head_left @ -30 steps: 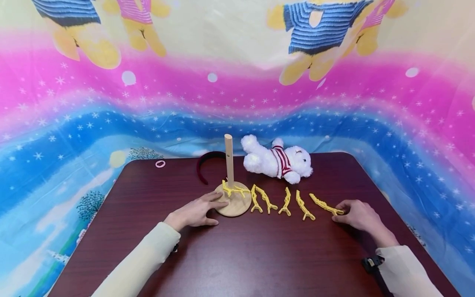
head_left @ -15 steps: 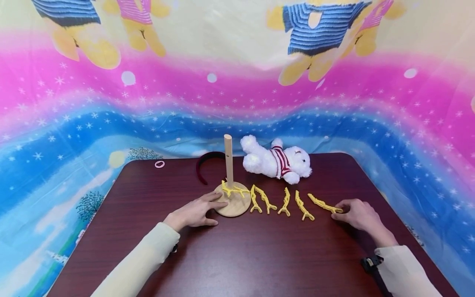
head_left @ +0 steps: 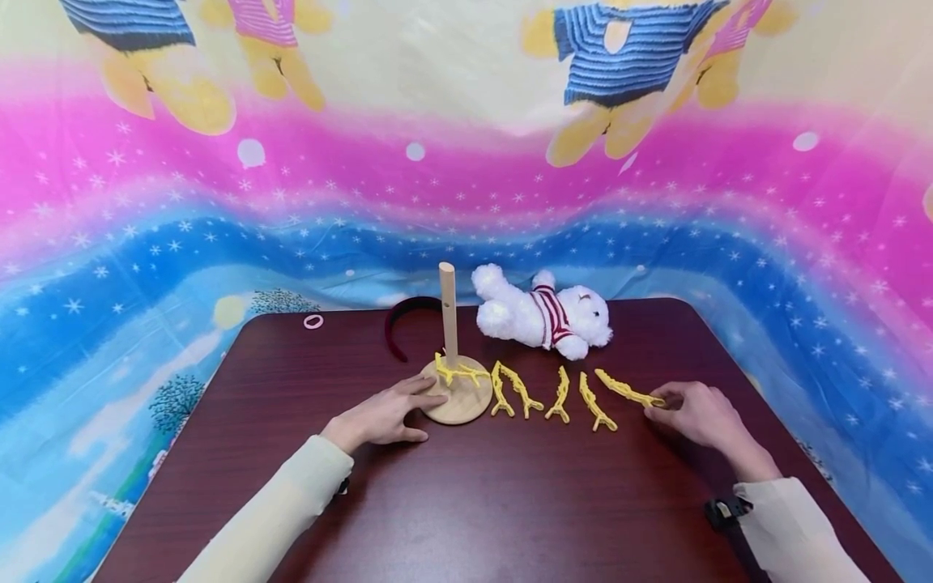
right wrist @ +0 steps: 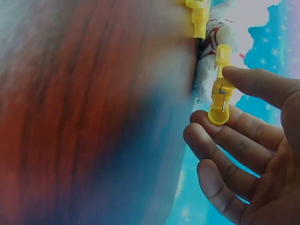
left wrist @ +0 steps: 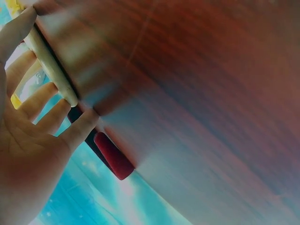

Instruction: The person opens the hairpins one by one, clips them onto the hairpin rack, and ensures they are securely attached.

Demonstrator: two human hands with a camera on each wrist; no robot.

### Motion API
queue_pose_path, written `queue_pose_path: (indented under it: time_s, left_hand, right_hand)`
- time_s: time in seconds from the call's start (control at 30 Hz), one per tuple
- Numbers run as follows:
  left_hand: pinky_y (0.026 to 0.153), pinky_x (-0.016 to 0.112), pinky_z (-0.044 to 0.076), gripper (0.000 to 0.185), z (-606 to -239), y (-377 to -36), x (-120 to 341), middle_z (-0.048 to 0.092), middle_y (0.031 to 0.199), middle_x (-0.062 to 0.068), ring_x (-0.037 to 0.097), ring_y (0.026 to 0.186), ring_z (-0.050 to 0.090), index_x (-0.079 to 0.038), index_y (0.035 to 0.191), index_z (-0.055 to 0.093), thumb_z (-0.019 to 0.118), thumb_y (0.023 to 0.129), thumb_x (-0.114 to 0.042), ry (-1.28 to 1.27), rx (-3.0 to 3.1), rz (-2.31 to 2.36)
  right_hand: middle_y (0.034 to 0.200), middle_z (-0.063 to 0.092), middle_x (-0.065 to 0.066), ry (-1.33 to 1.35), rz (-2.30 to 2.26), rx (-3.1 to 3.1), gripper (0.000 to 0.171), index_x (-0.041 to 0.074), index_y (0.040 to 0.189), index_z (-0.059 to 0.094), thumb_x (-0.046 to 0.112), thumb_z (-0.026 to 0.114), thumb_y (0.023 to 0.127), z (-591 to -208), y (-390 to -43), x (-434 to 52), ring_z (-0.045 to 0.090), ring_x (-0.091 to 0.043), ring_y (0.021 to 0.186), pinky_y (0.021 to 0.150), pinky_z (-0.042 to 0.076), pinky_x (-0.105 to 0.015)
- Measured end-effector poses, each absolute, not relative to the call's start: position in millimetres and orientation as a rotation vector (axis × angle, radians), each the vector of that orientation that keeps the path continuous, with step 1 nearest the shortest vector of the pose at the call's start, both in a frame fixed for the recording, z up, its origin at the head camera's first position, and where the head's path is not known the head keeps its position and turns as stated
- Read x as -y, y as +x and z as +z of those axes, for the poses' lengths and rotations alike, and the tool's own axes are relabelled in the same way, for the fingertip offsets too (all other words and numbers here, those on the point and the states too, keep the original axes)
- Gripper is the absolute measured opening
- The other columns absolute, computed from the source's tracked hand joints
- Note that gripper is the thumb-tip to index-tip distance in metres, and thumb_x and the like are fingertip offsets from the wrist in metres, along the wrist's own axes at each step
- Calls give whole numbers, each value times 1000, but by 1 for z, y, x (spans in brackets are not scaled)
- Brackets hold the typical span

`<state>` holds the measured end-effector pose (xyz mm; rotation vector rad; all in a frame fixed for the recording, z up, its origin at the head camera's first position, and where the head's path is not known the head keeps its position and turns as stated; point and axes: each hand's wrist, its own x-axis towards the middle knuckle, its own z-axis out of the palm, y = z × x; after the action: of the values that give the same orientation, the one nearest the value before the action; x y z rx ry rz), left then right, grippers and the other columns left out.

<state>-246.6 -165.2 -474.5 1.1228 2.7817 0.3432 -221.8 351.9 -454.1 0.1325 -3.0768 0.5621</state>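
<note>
My left hand (head_left: pixel 375 414) rests its fingers on the round wooden base (head_left: pixel 459 411) of a stand with an upright post (head_left: pixel 449 320). In the left wrist view its fingers are spread along the base's edge (left wrist: pixel 55 72). A yellow branched hair clip (head_left: pixel 462 372) lies on that base beside the post. At the right, my right hand (head_left: pixel 692 413) pinches the forked end of a yellow alligator hair clip (head_left: pixel 622 387). The right wrist view shows this clip's handles and spring (right wrist: pixel 220 93) between thumb and fingers.
Several similar yellow clips (head_left: pixel 560 397) lie in a row between stand and right hand. Behind them a white plush bear (head_left: pixel 539 316) lies on its side. A dark red headband (head_left: pixel 394 334) is behind the post, and a pink hair tie (head_left: pixel 313 321) lies at the far left.
My right hand has shifted slightly left and toward the far side, taking the pinched hair clip along. My left hand keeps its place on the base.
</note>
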Motion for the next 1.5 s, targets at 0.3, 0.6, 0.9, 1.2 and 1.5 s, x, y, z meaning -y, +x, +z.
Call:
queue_pose_path:
  time_s: [0.3, 0.6, 0.9, 1.2, 1.5]
  left_hand:
    - [111, 43, 32, 66, -473, -247, 165, 29, 154, 10, 30, 143, 24, -26, 140, 46, 71, 80, -39, 1123, -2784, 348]
    - [111, 43, 33, 66, -473, -246, 165, 28, 154, 9, 29, 143, 23, -27, 140, 45, 71, 81, -40, 1104, -2779, 346]
    - [110, 43, 34, 66, -474, -246, 164, 28, 154, 9, 29, 144, 23, -27, 140, 45, 71, 81, -40, 1099, -2782, 346]
    - [110, 44, 33, 66, -473, -245, 164, 28, 154, 10, 29, 144, 23, -26, 140, 45, 71, 81, -39, 1098, -2776, 353]
    - [110, 44, 35, 66, -473, -245, 164, 28, 154, 10, 29, 143, 24, -27, 140, 45, 71, 81, -40, 1106, -2781, 346]
  right_hand:
    - [92, 74, -3, 193, 553, 2979, 41, 22, 104, 71, 53, 69, 78, -444, -223, -340, 67, -20, 82, 61, 45, -30]
    - [82, 73, 4, 232, 601, 2907, 37, 23, 104, 72, 49, 71, 78, -441, -227, -325, 67, -13, 75, 62, 46, -31]
    - [79, 71, 8, 325, 671, 2901, 34, 24, 99, 72, 50, 71, 77, -434, -231, -302, 63, -6, 70, 61, 46, -25]
    - [78, 70, 12, 406, 705, 2881, 25, 27, 97, 72, 43, 74, 77, -429, -234, -273, 61, -3, 69, 62, 47, -23]
    - [78, 70, 12, 490, 731, 2857, 29, 26, 96, 73, 47, 73, 76, -422, -238, -246, 61, -2, 69, 62, 48, -23]
